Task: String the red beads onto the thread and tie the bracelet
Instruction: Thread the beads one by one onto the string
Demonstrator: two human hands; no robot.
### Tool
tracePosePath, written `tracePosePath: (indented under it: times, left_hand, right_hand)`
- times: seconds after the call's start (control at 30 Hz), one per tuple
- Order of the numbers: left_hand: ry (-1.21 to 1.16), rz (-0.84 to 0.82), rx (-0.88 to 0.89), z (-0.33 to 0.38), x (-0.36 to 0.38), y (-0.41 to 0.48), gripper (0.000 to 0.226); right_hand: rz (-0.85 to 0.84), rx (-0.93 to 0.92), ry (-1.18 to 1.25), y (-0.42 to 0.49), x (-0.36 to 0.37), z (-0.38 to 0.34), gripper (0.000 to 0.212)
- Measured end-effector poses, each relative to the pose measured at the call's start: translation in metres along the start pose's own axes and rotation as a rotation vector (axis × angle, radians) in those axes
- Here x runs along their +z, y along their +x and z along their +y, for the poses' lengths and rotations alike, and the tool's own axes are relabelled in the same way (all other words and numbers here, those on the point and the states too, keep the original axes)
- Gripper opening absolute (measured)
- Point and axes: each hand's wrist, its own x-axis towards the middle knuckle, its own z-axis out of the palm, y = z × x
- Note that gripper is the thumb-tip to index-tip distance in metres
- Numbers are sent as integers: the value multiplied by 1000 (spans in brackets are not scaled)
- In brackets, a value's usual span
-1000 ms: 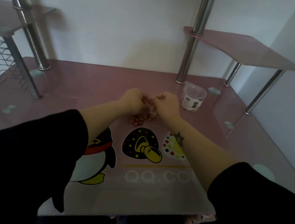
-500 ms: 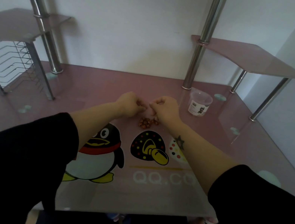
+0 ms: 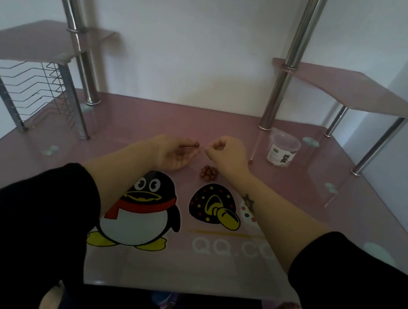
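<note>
**A:** Centre frame, and the left grip [image 3: 173, 153] lay palm up over the pink counter [image 3: 149, 120], thumb and forefinger pinched on a single red bead [image 3: 197, 144] at the fingertips!

**B:** And the right grip [image 3: 227, 154]?

**A:** It was just right of it, close but not touching. The fingers were curled in and the thumb and forefinger were pressed together, aimed at that bead. Any thread between them was too fine to make out, so I couldn't tell whether that hand held anything.

**B:** Where was the rest of the stock?

**A:** The bead pile [image 3: 209, 173] sat on the counter just below the two grips, tucked between the wrists. There was also a loose bead [image 3: 251, 162] on the glass to the right of the right grip.

**B:** What about that container further right?

**A:** That was a clear plastic tub [image 3: 283, 149] with a printed label. It stood upright, apart from the hands, near the foot of the right-hand metal pole [image 3: 275, 98].

**B:** And the lower part of the frame?

**A:** A penguin sticker [image 3: 141, 208] showed on the counter under the left forearm, and black sleeves [image 3: 22, 217] filled both bottom corners. A wire rack [image 3: 36, 92] stood at the left edge, under the left shelf
</note>
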Motion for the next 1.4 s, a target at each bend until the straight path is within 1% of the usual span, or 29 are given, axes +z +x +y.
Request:
tracePosePath:
  times: [0.2, 0.57, 1.03, 1.4]
  left_hand:
    - [-38, -21, -12, -1, -1, 0, 12]
    - [-23, -23, -16, -5, 1, 1, 12]
    - [-46, -24, -9, -6, 1, -3, 11]
    - [-36, -11, -10, -7, 1, -4, 10]
  right_hand:
    - [5, -16, -46, -1, 2, 0, 17]
    - [0, -23, -69, -2, 1, -1, 17]
    - [-4, -10, -42, -3, 2, 1, 20]
    - [-19, -20, -44, -2, 4, 2, 13]
